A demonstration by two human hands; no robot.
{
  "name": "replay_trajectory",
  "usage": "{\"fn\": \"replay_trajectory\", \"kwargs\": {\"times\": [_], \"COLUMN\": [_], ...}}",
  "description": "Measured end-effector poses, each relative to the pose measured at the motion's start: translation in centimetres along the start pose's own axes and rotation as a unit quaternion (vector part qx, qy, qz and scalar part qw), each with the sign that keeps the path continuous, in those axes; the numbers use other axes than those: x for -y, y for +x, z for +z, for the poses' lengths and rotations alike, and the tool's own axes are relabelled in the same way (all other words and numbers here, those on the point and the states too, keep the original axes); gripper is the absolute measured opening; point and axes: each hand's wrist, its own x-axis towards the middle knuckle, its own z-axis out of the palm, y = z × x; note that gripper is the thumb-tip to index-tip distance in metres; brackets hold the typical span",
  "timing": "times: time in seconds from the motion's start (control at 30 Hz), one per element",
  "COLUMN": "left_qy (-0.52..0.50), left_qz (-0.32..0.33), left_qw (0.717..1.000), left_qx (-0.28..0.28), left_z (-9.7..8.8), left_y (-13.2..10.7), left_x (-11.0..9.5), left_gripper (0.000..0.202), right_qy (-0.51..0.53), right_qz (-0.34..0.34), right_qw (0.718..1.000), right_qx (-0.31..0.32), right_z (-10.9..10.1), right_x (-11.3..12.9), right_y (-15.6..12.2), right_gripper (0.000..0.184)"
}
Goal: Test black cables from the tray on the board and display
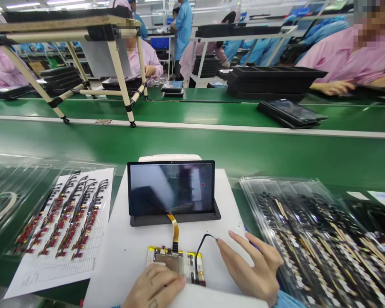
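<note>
A black-framed display screen (171,188) leans upright on a dark base on the white work board (115,256). From its lower edge a gold flat cable (175,231) runs down to a circuit board (168,259) with yellow tape along its top. My left hand (157,286) is closed over the near edge of the circuit board, its fingers bent and close together. A thin black cable (200,246) arcs up from the right side of the board. Its free end meets the fingertip of my right hand (250,265), pinched there, while the other fingers are spread.
At left, rows of small red-ended cables (67,218) lie on a printed sheet (99,188). A clear plastic tray (253,192) of cable parts stands at right. Beyond runs a green conveyor (211,147), with stacked devices (290,113), a pipe-frame stand (122,77) and co-workers in pink.
</note>
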Motion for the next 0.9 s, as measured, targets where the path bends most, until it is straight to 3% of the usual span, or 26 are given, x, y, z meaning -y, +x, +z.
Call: {"fn": "replay_trajectory", "kwargs": {"times": [0.2, 0.53, 0.9], "left_qy": [-0.006, 0.007, 0.053], "left_qz": [-0.001, 0.003, 0.006], "left_qw": [1.000, 1.000, 0.997], "left_qx": [-0.004, 0.002, 0.064], "left_z": [-0.2, -0.3, 0.1], "left_y": [0.7, 1.2, 0.6], "left_x": [-0.3, -0.4, 0.3], "left_gripper": [0.040, 0.043, 0.038], "right_qy": [-0.007, 0.001, 0.025], "right_qz": [-0.004, -0.014, -0.032], "right_qw": [1.000, 1.000, 0.999], "right_qx": [0.015, -0.018, -0.026], "right_z": [0.2, 0.2, 0.6], "right_x": [-0.4, -0.4, -1.2], "right_y": [-0.5, 0.1, -0.3], "right_gripper": [0.018, 0.018, 0.016]}}
